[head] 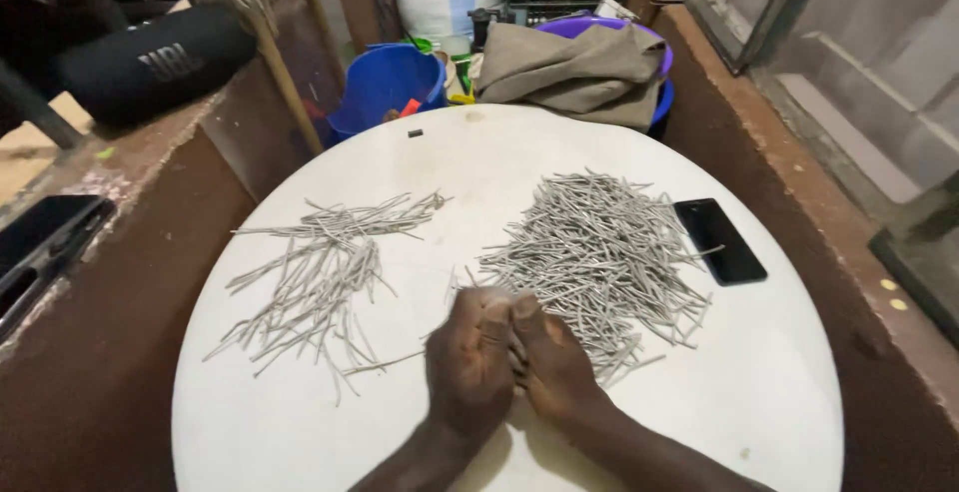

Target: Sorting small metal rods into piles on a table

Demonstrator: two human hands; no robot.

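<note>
Two fists, left hand point(470, 360) against right hand point(551, 364), beside grey stick pile point(599, 252), round white table point(300, 422)

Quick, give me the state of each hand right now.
Left hand: closed in a fist, pressed against the right; what it holds cannot be told.
Right hand: closed, at the edge of the big stick pile; contents hidden.

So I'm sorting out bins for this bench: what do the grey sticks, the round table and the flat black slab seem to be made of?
Grey sticks: thin, matte and slightly bent; wire or stiff fibre, can't tell which. Round table: smooth white top with a soft sheen, probably plastic or laminate. Black slab: glossy and flat, looks like a glass-fronted phone.
</note>
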